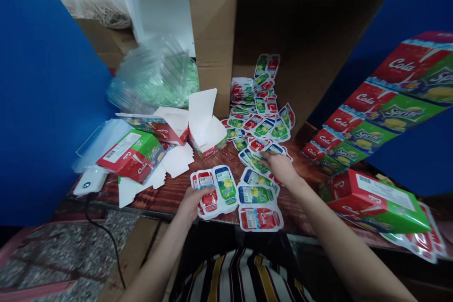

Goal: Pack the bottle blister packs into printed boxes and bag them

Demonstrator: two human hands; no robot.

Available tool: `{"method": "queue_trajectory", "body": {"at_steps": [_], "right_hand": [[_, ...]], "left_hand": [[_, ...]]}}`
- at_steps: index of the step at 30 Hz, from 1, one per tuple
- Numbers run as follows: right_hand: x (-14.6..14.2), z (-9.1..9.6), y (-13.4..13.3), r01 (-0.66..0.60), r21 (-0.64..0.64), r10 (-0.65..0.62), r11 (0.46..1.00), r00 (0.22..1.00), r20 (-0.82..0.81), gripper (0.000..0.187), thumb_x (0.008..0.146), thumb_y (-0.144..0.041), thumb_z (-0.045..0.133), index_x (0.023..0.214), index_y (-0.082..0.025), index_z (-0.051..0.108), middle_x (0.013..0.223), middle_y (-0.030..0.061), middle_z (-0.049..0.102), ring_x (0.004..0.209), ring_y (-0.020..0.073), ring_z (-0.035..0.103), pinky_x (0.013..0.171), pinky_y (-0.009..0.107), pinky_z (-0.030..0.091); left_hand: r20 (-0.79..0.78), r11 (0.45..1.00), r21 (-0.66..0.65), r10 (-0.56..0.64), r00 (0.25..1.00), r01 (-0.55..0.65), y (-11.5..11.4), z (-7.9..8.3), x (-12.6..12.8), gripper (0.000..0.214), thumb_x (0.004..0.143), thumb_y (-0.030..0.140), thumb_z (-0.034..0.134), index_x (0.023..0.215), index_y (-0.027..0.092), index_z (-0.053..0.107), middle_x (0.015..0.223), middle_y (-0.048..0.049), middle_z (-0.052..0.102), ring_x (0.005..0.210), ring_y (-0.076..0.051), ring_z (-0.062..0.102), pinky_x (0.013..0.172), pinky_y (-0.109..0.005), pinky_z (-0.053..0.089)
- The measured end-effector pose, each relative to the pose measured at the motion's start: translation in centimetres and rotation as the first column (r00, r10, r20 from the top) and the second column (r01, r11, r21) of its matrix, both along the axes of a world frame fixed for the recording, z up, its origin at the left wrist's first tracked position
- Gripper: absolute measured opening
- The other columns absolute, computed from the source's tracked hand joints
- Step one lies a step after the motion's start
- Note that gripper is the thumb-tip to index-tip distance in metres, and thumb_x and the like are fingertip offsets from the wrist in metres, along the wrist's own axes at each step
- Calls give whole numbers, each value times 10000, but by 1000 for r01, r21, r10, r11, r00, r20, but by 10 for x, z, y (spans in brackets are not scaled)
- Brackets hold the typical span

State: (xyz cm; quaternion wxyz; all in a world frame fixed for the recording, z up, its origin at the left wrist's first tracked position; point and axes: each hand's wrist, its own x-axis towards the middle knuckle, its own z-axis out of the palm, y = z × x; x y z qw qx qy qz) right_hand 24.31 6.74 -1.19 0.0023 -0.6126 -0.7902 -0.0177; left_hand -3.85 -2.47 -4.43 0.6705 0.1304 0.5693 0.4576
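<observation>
My left hand point(193, 202) is closed on a small stack of jar-shaped sachets point(226, 186), printed red Cola and green Sprite, with the thumb on top. My right hand point(279, 166) reaches into the loose sachets at the mouth of the carton, its fingers curled over the edge of a double sachet point(253, 158). Between my hands, near the table's front edge, a flat Cola-and-Sprite sachet point(261, 218) lies with others overlapping behind it. The undersides of my right fingers are hidden.
A large brown carton point(215, 47) lies on its side, sachets spilling out. Printed boxes point(132, 155) and an open white-lined box point(208, 137) stand left. At right are a stack of boxes point(371, 108) and a closed box point(378, 200). A white device point(90, 181) trails a cable.
</observation>
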Motion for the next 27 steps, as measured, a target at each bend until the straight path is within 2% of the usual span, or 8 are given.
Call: {"method": "queue_trajectory", "body": {"at_steps": [3,6,9,12,15,18,22,27], "right_hand": [[16,6,-19,-15,48,19,999,996,-88,272,955,-320,423,1054,-206,650,985,82,696,834,205,662,673,260,437],[27,11,-44,222,247,-90,943,887,-453,292,936,-379,441,960,-162,634,818,79,688,687,181,637,638,256,436],[24,12,-79,533,124,-140,837,428,-893,331,854,-499,550,890,-174,597,732,41,661,612,165,597,601,263,463],[4,-1,-118,457,-275,-228,846,-157,-961,356,771,-528,645,900,-207,565,748,7,673,577,160,601,552,276,489],[-18,-22,-150,285,-469,-377,836,-325,-868,388,712,-541,694,877,-214,565,749,4,684,523,162,591,499,281,476],[-22,-36,-164,284,-451,-444,846,-91,-891,416,742,-608,628,802,-198,593,707,31,677,523,180,589,486,287,454],[0,-25,-156,465,-160,-465,871,671,-577,511,819,-648,503,612,-191,601,608,74,634,545,209,594,503,284,386],[14,0,-96,349,163,-293,923,911,-292,486,908,-581,412,866,-180,682,850,108,684,762,236,644,610,297,421]], "left_hand": [[-1,1000,4,2,1000,-2,0,-1,0,331,538,75,797,853,56,697,751,-138,749,604,-260,709,616,-367,606],[8,1000,15,2,1000,-2,-1,-2,0,333,530,91,814,841,57,700,763,-135,750,628,-257,715,652,-365,607],[8,1000,27,-2,1000,1,-2,-3,0,338,535,108,820,849,62,702,772,-134,751,644,-265,718,659,-375,608],[10,1000,15,-3,1000,3,-2,-2,0,336,534,106,819,847,67,702,782,-133,752,661,-277,721,654,-381,610],[9,1000,11,2,1000,-2,-2,-3,0,332,532,89,812,845,72,702,780,-124,754,661,-272,721,653,-372,611],[3,1000,17,6,1000,-6,-2,-3,0,318,534,87,810,832,74,699,757,-115,753,634,-259,717,638,-366,611],[12,1000,14,-5,1000,5,-3,0,1,329,524,99,821,828,65,698,758,-124,752,659,-273,720,664,-387,611],[-10,1000,0,-1,1000,1,-2,2,2,324,532,90,812,835,58,701,765,-135,751,641,-267,718,647,-373,609]]}}
